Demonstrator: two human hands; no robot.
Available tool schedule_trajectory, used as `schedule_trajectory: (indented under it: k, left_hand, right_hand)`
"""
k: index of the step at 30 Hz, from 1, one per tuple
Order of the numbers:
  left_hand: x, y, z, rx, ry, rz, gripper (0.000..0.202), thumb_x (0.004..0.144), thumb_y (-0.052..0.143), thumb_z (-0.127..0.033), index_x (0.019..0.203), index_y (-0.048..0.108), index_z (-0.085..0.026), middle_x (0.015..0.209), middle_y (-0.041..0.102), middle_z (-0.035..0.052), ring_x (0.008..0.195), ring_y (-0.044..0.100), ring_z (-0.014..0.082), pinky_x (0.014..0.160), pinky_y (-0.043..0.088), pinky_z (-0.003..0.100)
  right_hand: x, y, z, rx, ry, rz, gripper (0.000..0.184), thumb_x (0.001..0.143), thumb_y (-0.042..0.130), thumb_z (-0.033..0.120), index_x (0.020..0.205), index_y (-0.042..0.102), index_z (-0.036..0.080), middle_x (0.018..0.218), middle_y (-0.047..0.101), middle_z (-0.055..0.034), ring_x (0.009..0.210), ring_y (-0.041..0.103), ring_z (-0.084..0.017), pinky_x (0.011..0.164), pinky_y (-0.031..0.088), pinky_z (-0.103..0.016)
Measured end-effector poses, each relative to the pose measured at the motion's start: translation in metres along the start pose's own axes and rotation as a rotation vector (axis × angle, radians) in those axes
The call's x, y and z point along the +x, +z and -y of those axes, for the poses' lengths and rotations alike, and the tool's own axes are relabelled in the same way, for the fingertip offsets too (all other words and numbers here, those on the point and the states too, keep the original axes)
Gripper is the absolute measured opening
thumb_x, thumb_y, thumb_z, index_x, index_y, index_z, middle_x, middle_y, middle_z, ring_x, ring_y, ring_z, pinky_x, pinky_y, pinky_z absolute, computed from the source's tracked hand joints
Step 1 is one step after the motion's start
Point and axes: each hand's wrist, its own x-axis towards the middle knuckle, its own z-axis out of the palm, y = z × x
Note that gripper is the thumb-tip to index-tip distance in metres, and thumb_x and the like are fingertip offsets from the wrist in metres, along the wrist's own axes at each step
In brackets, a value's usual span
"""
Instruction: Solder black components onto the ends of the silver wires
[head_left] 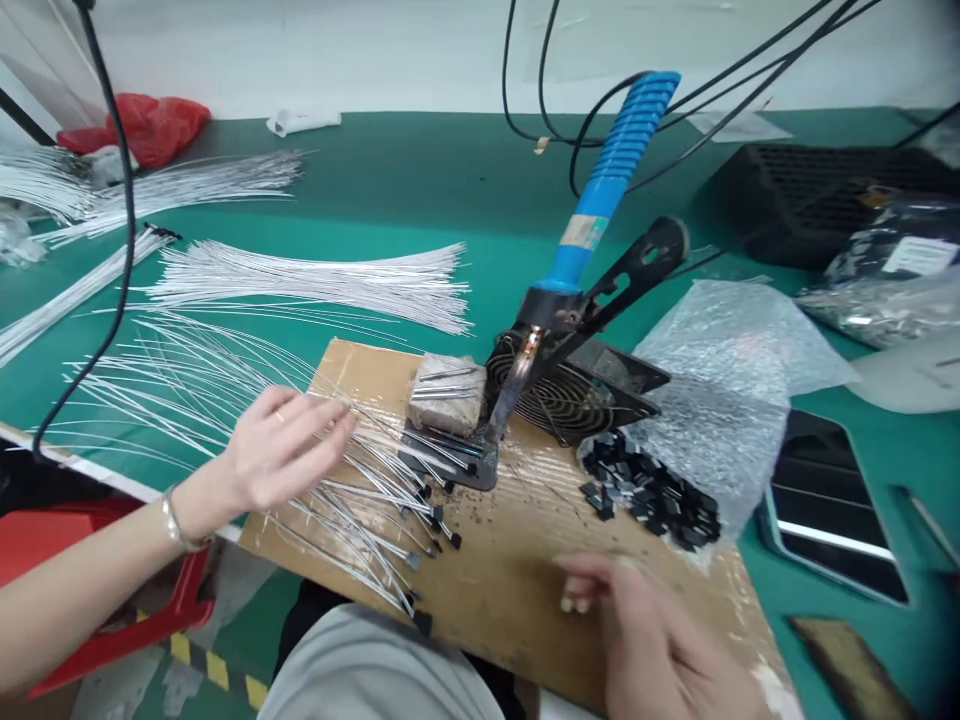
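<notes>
My left hand (pixel 289 450) is over a fan of thin white wires (pixel 202 390), its fingers closed together. One white wire seems to run from its fingertips toward the soldering iron's tip; the pinch itself is partly hidden. Several wires end in small black pieces (pixel 436 513) on the cardboard (pixel 517 600). My right hand (pixel 660 640) is low over the cardboard, fingers loosely bent and apart, with nothing visible in them. A blue-handled soldering iron (pixel 619 170) leans in a black holder (pixel 630 280), tip down on a dark plate (pixel 480 470).
A grey block (pixel 448 395) and a round fan grille (pixel 562 395) are by the iron. Loose black pieces (pixel 652 490) spill from a bubble-wrap bag (pixel 720 400). A phone (pixel 832 500) lies to the right. Behind are bundled white wires (pixel 315 280); a black cable (pixel 124 200) hangs at left.
</notes>
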Motion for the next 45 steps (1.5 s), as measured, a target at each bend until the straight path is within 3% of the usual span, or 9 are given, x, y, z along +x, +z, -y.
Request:
schedule_trajectory:
  k: [6, 10, 14, 17, 20, 23, 33, 40, 45]
  left_hand:
    - [-0.004, 0.006, -0.047, -0.138, 0.175, 0.002, 0.022, 0.096, 0.06, -0.003, 0.1, 0.074, -0.019, 0.095, 0.085, 0.0122, 0.077, 0.077, 0.021, 0.065, 0.049, 0.034]
    - [-0.005, 0.015, -0.056, -0.131, 0.199, -0.007, 0.025, 0.097, 0.053, -0.005, 0.101, 0.073, -0.019, 0.097, 0.085, 0.0127, 0.076, 0.075, 0.0215, 0.065, 0.049, 0.035]
    - [0.001, 0.014, -0.073, -0.352, -0.043, 0.085, 0.026, 0.089, 0.064, -0.003, 0.111, 0.068, -0.017, 0.096, 0.082, 0.0104, 0.082, 0.072, 0.0225, 0.076, 0.052, 0.037]
    - [0.013, 0.01, -0.088, -0.747, -0.327, 0.323, 0.028, 0.097, 0.064, -0.018, 0.125, 0.065, -0.015, 0.1, 0.078, 0.0094, 0.088, 0.071, 0.0215, 0.081, 0.055, 0.036]
    - [0.025, 0.01, -0.097, -1.018, -0.6, 0.508, 0.02, 0.104, 0.055, -0.028, 0.106, 0.071, -0.017, 0.084, 0.073, 0.0042, 0.072, 0.065, 0.0163, 0.064, 0.051, 0.028]
    - [0.03, 0.015, -0.1, -1.14, -0.8, 0.536, 0.024, 0.102, 0.057, -0.032, 0.089, 0.07, -0.017, 0.073, 0.066, 0.0012, 0.064, 0.056, 0.014, 0.057, 0.043, 0.025]
    - [0.034, 0.018, -0.105, -1.227, -0.935, 0.439, 0.022, 0.098, 0.062, -0.032, 0.084, 0.07, -0.016, 0.069, 0.061, -0.0005, 0.063, 0.051, 0.0122, 0.056, 0.039, 0.023]
    - [0.035, 0.016, -0.107, -1.224, -0.931, 0.51, 0.022, 0.095, 0.062, -0.031, 0.081, 0.07, -0.015, 0.062, 0.056, -0.0027, 0.054, 0.039, 0.0101, 0.048, 0.027, 0.022]
    - [0.033, 0.013, -0.112, -1.205, -0.891, 0.556, 0.021, 0.096, 0.062, -0.027, 0.08, 0.07, -0.016, 0.064, 0.06, -0.0022, 0.056, 0.04, 0.01, 0.05, 0.028, 0.023]
  right_hand:
    - [-0.009, 0.032, 0.046, 0.133, -0.063, 0.347, 0.015, 0.093, 0.069, 0.033, 0.084, 0.078, 0.024, 0.079, 0.069, -0.0009, 0.071, 0.062, -0.017, 0.064, 0.048, -0.027]
    - [-0.004, 0.037, 0.047, 0.085, -0.059, 0.445, 0.031, 0.097, 0.067, 0.032, 0.068, 0.064, 0.021, 0.066, 0.057, 0.003, 0.061, 0.053, -0.013, 0.056, 0.041, -0.024]
    - [0.0, 0.035, 0.04, 0.062, -0.192, 0.492, 0.029, 0.099, 0.064, 0.023, 0.071, 0.06, 0.021, 0.067, 0.055, 0.0035, 0.06, 0.052, -0.012, 0.054, 0.04, -0.023]
    - [-0.001, 0.035, 0.038, 0.037, -0.268, 0.541, 0.024, 0.099, 0.064, 0.018, 0.075, 0.063, 0.02, 0.071, 0.058, 0.0026, 0.062, 0.055, -0.012, 0.055, 0.042, -0.023]
    - [-0.002, 0.034, 0.036, 0.045, -0.276, 0.54, 0.022, 0.099, 0.065, 0.017, 0.077, 0.066, 0.021, 0.072, 0.06, 0.0025, 0.062, 0.056, -0.012, 0.055, 0.042, -0.023]
    - [-0.003, 0.031, 0.032, 0.084, -0.22, 0.475, 0.022, 0.099, 0.066, 0.019, 0.077, 0.067, 0.022, 0.069, 0.06, 0.0039, 0.06, 0.055, -0.01, 0.054, 0.041, -0.021]
    - [-0.009, 0.03, 0.021, 0.153, -0.198, 0.435, 0.019, 0.101, 0.067, 0.017, 0.083, 0.069, 0.023, 0.071, 0.06, 0.0045, 0.061, 0.054, -0.009, 0.054, 0.038, -0.021]
    - [0.0, 0.031, 0.025, 0.302, 0.096, 0.689, 0.046, 0.11, 0.047, 0.046, 0.077, 0.065, 0.02, 0.07, 0.054, 0.0025, 0.06, 0.05, -0.012, 0.056, 0.038, -0.026]
    - [0.011, 0.032, 0.038, 0.23, 0.058, 0.846, 0.036, 0.103, 0.059, 0.033, 0.07, 0.052, 0.021, 0.07, 0.047, 0.0044, 0.062, 0.041, -0.011, 0.056, 0.031, -0.026]
